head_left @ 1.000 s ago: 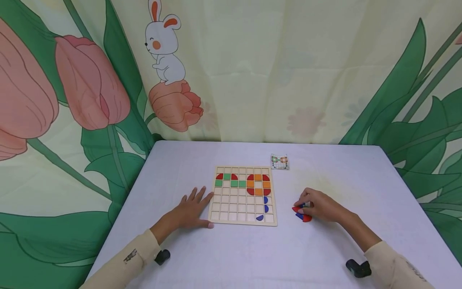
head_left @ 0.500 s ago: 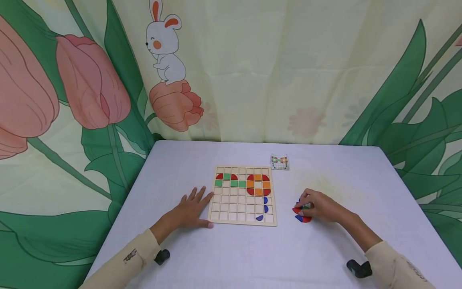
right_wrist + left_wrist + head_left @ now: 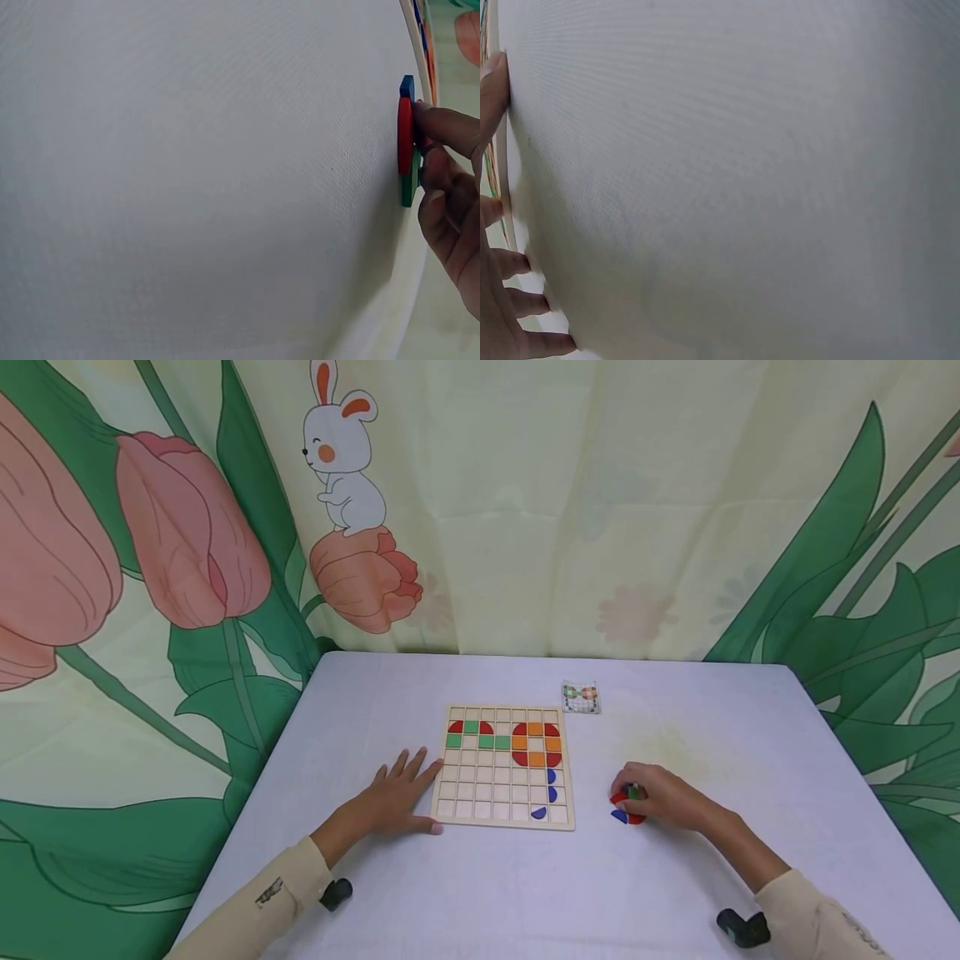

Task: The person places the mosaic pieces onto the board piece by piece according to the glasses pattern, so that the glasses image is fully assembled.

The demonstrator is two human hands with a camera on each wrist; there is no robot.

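My left hand (image 3: 396,797) lies spread flat on the table, thumb and forefinger touching the left edge of a square wooden grid board (image 3: 491,795). Red, green and orange pieces fill some upper cells; blue half-round pieces (image 3: 552,794) sit in the lower right. To the board's right, my right hand (image 3: 660,792) bends over a small cluster of pieces, thumb and fingers pinching a red piece (image 3: 618,797). A green piece (image 3: 409,187), a blue piece (image 3: 619,816) and another red piece (image 3: 636,819) lie close under the fingers, which partly hide the cluster.
A small pattern card (image 3: 582,697) lies behind the board's upper right corner. The white-covered table (image 3: 480,893) runs back to a curtain (image 3: 525,527) printed with tulips and a rabbit. A dark wrist device (image 3: 744,928) hangs below the right sleeve, another (image 3: 336,894) below the left.
My right hand has drawn slightly toward me, and the pieces under its fingers have shifted and bunched closer together. The left hand and the board stay where they were.
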